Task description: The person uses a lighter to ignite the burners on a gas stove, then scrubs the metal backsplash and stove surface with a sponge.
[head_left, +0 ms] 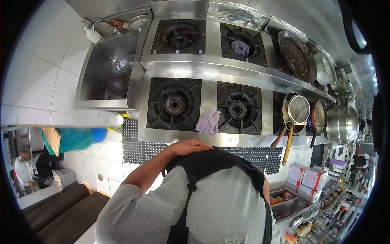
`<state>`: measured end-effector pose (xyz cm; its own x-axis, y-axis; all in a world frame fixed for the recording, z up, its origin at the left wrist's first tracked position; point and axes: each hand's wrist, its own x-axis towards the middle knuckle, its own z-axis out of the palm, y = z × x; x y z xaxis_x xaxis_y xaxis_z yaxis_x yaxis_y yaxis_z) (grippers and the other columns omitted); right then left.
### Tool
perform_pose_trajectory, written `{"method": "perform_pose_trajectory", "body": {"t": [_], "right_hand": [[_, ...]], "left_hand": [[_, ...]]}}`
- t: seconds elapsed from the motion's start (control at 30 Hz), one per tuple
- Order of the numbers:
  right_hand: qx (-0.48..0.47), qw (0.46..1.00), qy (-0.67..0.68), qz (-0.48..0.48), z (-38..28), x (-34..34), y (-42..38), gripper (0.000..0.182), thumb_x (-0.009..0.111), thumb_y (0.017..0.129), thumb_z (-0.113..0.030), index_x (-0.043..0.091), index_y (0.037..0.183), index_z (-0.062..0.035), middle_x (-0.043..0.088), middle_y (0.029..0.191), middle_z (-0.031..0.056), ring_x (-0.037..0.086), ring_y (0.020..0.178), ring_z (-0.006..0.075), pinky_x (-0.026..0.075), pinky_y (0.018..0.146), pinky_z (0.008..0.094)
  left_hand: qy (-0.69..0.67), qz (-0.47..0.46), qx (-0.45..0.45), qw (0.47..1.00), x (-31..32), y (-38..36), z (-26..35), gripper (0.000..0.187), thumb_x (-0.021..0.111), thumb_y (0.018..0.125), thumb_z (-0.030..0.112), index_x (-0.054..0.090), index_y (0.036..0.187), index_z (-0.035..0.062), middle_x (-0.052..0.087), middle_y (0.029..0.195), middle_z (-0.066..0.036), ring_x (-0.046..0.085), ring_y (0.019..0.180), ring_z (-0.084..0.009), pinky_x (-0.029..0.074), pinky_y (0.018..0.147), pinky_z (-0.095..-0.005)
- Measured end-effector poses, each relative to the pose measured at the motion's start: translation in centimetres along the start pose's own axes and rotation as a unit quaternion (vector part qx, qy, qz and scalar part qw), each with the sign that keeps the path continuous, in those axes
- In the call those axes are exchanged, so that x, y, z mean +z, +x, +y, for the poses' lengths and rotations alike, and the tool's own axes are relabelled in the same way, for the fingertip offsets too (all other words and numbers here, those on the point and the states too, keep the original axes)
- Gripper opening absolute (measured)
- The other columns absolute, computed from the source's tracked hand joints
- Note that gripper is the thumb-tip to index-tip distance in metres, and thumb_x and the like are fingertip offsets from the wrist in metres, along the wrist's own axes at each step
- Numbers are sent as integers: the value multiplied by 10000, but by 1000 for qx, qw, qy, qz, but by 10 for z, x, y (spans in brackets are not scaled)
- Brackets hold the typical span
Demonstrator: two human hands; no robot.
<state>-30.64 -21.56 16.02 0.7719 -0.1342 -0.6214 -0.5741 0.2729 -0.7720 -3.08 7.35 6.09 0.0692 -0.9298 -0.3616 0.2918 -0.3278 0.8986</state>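
My left hand (191, 145) is held across the front of my body, over the black apron (219, 159). Its fingers point right, stretched out and lying flat, with nothing showing in them; the underside is hidden by the apron. Just beyond the hand, a crumpled lilac cloth (209, 123) lies on the front edge of the stove (209, 95), between the two front burners. Only a sliver of my right arm (266, 191) shows past my side, and my right hand is hidden.
A small flame burns on the back right burner (240, 47). A strainer (298, 109) and frying pan (321, 116) sit at the right, handles overhanging the front. Left stands a sink (91, 73) with a wok inside. Boxes (313, 178) are stacked at lower right. A person (25, 168) is far left.
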Motion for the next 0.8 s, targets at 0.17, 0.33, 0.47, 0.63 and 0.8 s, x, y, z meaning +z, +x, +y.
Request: {"method": "perform_pose_trajectory", "body": {"t": [0.17,0.33,0.47,0.63,0.8], "right_hand": [[101,989,-82,73,-15,3,12,291,600,1080,-81,701,1333,19,744,1218,51,671,1093,126,518,976,260],[61,995,-72,-12,9,-39,51,288,608,1082,-108,714,1318,17,763,1164,36,682,1021,105,529,940,247],[25,991,-93,-95,7,-60,87,278,624,1069,-96,721,1303,21,771,1130,31,687,1000,103,536,931,251],[59,979,-4,-195,-1,-84,103,329,630,1025,-6,684,1349,14,752,1194,25,675,1031,100,528,949,255],[14,964,-68,-255,-23,-78,108,326,675,1000,-26,679,1325,-2,722,1185,4,626,1034,72,501,941,246]], "left_hand": [[164,-22,-65,984,-17,-10,35,390,596,1088,250,661,1439,92,731,1315,-91,659,1194,-205,496,1046,-344],[209,-28,-140,967,-12,-2,67,401,619,1076,209,645,1463,107,751,1280,-102,690,1113,-205,534,974,-334],[183,15,-137,973,-3,2,55,398,628,1076,189,649,1466,113,754,1298,-99,690,1109,-184,530,986,-338],[166,48,-106,979,1,19,29,443,603,986,57,665,1425,65,777,1196,-147,710,1069,-217,547,949,-360],[201,36,-77,976,-2,40,11,485,616,920,-3,672,1400,48,765,1229,-181,717,1120,-240,546,972,-372]]}}
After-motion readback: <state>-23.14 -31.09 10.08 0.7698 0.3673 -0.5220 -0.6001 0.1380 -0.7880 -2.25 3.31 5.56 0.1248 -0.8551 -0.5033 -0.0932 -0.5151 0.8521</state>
